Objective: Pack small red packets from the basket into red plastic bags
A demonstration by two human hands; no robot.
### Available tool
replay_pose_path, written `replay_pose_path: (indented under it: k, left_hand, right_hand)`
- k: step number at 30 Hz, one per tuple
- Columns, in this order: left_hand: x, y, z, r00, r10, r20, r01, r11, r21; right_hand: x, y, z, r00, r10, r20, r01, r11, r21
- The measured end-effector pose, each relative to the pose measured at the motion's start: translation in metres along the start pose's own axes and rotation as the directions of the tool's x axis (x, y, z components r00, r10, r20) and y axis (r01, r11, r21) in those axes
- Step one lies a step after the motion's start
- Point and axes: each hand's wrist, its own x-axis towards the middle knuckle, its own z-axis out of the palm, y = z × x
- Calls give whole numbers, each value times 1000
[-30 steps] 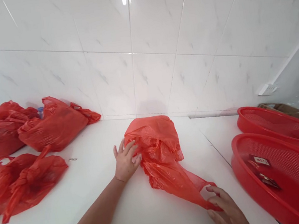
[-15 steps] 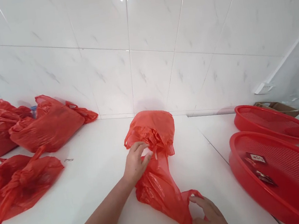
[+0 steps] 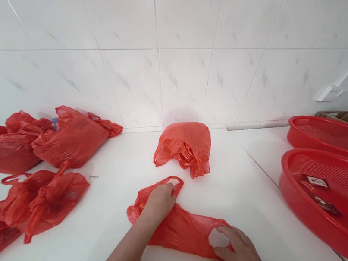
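A flat, empty red plastic bag [image 3: 179, 230] lies stretched on the white counter [image 3: 110, 188] between my hands. My left hand [image 3: 158, 201] is closed on its far handle end. My right hand [image 3: 238, 256] pinches the near handle loop at the bottom of the view. Behind it, close to the tiled wall, sits a bunched red bag [image 3: 186, 146], apart from the one I hold.
Several filled, knotted red bags [image 3: 64, 140] lie at the left along the wall and counter. Two round red mesh baskets [image 3: 338, 202] stand at the right; the nearer one holds small packets [image 3: 314, 181]. A brown box [image 3: 345, 116] and a wall socket [image 3: 328, 93] are behind them.
I have pulled one bag off the bunched pile toward me and stretched it out flat between both hands. The bunched bag stays by the wall. The view has shifted slightly.
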Motion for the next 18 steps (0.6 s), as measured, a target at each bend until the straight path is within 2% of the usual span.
replay_pose_path:
  k: [4,8,10,12,14,16,18]
  left_hand:
    - [-2,-4,3,999,-33,-36,26,985,-169]
    - [-1,4,5,997,50,-59,-62,970,-234]
    - [-2,9,-4,993,51,-110,-89,922,-377]
    - [-7,13,-20,983,39,-179,-139,795,-590]
    - [-15,18,-39,977,55,-205,-194,622,-758]
    - [-24,24,-55,974,105,-200,-225,485,-845]
    - [-34,29,-64,971,141,-195,-236,404,-884]
  right_hand:
    - [-6,4,-2,1000,29,9,-29,999,14]
    - [-2,-4,0,999,31,35,-33,998,54]
    - [-2,-2,0,999,47,16,-48,998,40]
    - [-2,3,-3,994,99,-35,-99,995,10]
    - [-4,11,-9,979,182,-90,-183,983,-6]
    - [-4,14,-20,951,292,-103,-292,956,15]
    - [1,12,-33,908,404,-110,-397,914,79]
